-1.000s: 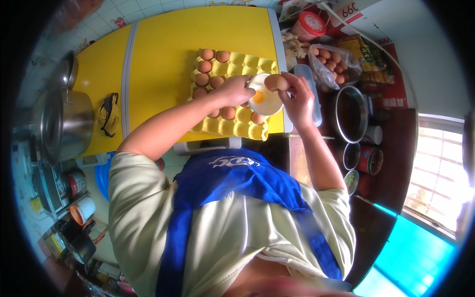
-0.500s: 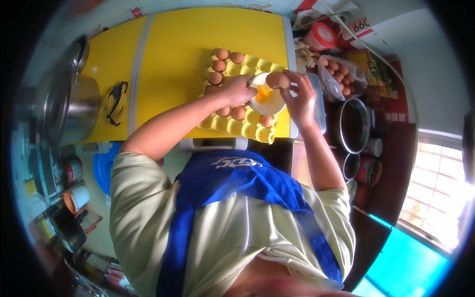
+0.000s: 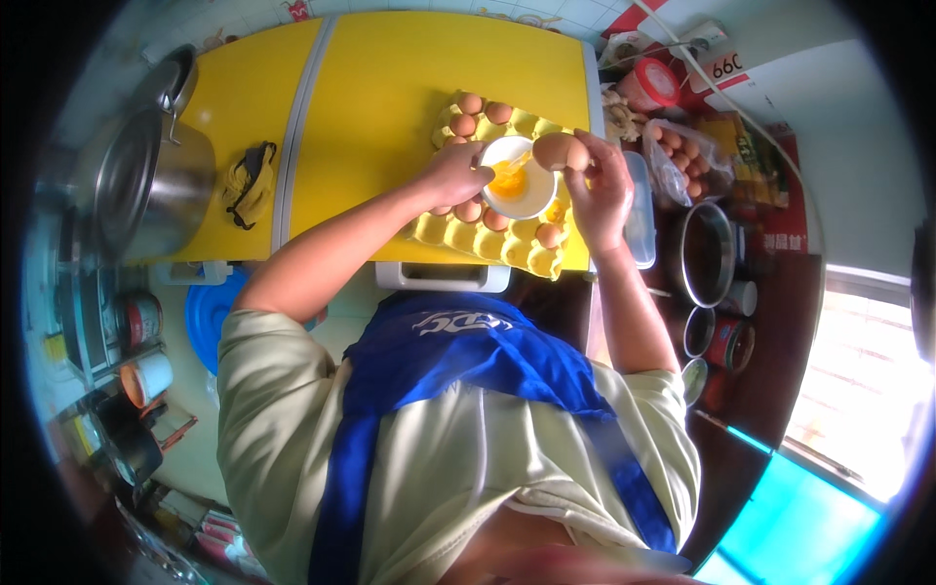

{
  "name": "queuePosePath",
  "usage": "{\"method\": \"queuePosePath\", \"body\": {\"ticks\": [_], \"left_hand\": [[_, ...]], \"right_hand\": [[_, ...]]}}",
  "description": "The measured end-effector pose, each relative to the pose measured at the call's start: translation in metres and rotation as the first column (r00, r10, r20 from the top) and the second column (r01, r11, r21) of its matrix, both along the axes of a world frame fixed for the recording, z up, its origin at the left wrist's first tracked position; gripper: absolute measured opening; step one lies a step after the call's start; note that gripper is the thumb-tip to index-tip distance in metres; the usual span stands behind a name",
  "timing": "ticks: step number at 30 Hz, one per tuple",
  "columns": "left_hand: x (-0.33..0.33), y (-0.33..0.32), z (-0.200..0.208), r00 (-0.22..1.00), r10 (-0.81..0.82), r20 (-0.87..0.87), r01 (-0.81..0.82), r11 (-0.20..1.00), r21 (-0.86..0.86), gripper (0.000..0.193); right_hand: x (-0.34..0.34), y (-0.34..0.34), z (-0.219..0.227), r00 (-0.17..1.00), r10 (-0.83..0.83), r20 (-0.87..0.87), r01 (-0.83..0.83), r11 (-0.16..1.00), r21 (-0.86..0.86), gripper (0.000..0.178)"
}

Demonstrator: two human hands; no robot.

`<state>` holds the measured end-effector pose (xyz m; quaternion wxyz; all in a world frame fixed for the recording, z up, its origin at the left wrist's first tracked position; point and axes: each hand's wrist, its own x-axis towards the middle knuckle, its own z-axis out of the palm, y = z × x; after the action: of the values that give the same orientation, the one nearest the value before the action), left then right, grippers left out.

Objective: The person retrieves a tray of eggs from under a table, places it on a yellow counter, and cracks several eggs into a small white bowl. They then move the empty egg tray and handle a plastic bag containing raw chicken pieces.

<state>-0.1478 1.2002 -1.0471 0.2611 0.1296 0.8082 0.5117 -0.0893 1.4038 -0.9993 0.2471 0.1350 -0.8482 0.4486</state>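
Observation:
My left hand (image 3: 458,177) grips the rim of a white cup (image 3: 531,203) on its left side. Orange-yellow raw egg (image 3: 506,181) lies inside, with a paler streak near the far rim. In the fingers of my right hand (image 3: 603,185) is a brown egg (image 3: 561,152), close against the cup's right rim; whether its shell is cracked I cannot tell. Both hands are over a yellow egg tray (image 3: 468,237), which holds several brown eggs (image 3: 470,103) along its left and near sides among bare hollows. My left arm and the cup hide part of the tray.
The tray rests on a yellow folding table (image 3: 390,78). A large steel pot (image 3: 185,185) and a black-and-yellow cloth item (image 3: 251,185) are on the left. Right of the table are a bag of eggs (image 3: 685,161), a clear plastic box (image 3: 639,210) and a steel basin (image 3: 707,255).
The view has shifted slightly. Relative to the tray, my left hand has brought the cup a little left, and the egg in my right hand sits nearer the cup's right rim.

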Motion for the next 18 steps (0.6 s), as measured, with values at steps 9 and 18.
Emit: {"method": "queuePosePath", "body": {"ticks": [9,18], "left_hand": [[0.012,0.004,-0.012,0.991,-0.119,0.056,0.114,0.989,0.092,0.029],[0.048,0.029,-0.025,0.957,-0.288,0.029,0.284,0.953,0.107,0.025]], "right_hand": [[0.039,-0.001,-0.008,0.990,-0.114,-0.086,0.091,0.968,-0.235,0.038],[0.105,0.006,-0.040,0.986,-0.060,0.154,0.157,0.640,-0.752,0.028]]}}
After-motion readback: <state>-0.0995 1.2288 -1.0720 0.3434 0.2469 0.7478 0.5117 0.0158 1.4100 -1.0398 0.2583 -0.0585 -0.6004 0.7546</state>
